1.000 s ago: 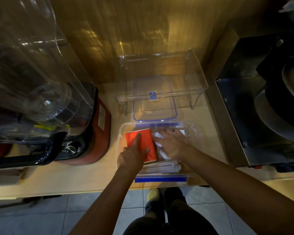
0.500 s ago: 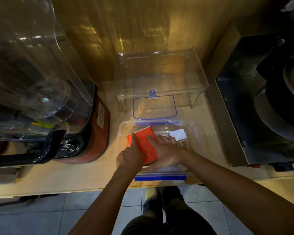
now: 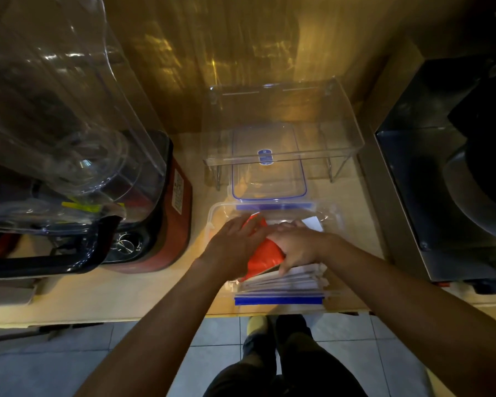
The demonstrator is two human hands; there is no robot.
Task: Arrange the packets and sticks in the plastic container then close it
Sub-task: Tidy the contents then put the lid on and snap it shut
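Left grip (image 3: 232, 245) lies with its fingers straight across the top of the red packet (image 3: 265, 255), pressing rather than holding. The right grip (image 3: 298, 247) is curled on that same packet, fingers over its upper face and thumb tucked under its near edge. The packet sits tilted inside the plastic container (image 3: 214, 222), propped on a stack of white sticks (image 3: 287, 282) that fills the near end; one white packet (image 3: 312, 224) shows at the far right corner. The container stands on the tabletop (image 3: 143, 290) near its front edge, and its lid (image 3: 269, 179) lies apart just behind it, partly under a clear stand (image 3: 284, 121). The red packet looks light and soft, and its glossy film is probably slippery, so it is best taken by its edges or pushed flat with an open palm, not squeezed in the middle. The paper sticks seem light and loose; they would likely fan out unless squared from both sides together. The lid appears rigid; I judge it wants holding by its long sides, then the blue clips (image 3: 278, 300) pressed down.
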